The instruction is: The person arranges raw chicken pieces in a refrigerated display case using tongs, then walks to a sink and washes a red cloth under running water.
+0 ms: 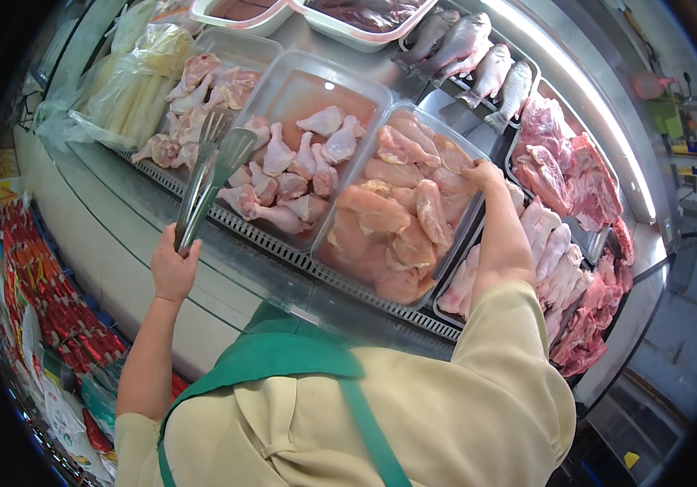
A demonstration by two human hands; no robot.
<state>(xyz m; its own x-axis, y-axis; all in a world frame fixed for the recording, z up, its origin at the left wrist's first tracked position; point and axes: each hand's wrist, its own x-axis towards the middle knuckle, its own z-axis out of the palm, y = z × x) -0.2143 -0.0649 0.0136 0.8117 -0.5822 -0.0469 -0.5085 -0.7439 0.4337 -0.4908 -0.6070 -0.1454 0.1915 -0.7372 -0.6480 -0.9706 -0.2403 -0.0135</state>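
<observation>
My left hand point(174, 263) grips the closed-together lower end of metal serving tongs point(197, 189). The tongs point up, their slotted heads apart in front of a clear plastic tray point(290, 100) of chicken drumsticks point(302, 161). Pinkish liquid covers the bottom of that tray. At the right, my right hand point(487, 174) holds the far right rim of a second clear tray point(458, 245), its fingertips curled inward over the edge. Raw chicken breasts point(379, 210) fill this tray, some lying in liquid.
Chicken pieces point(193, 100) and bagged pale food point(135, 97) lie to the left. Whole fish point(476, 58), red meat point(567, 164) and pig's trotters point(552, 243) surround the right side. A glass counter edge point(141, 234) runs before me; red packets point(62, 298) stand lower left.
</observation>
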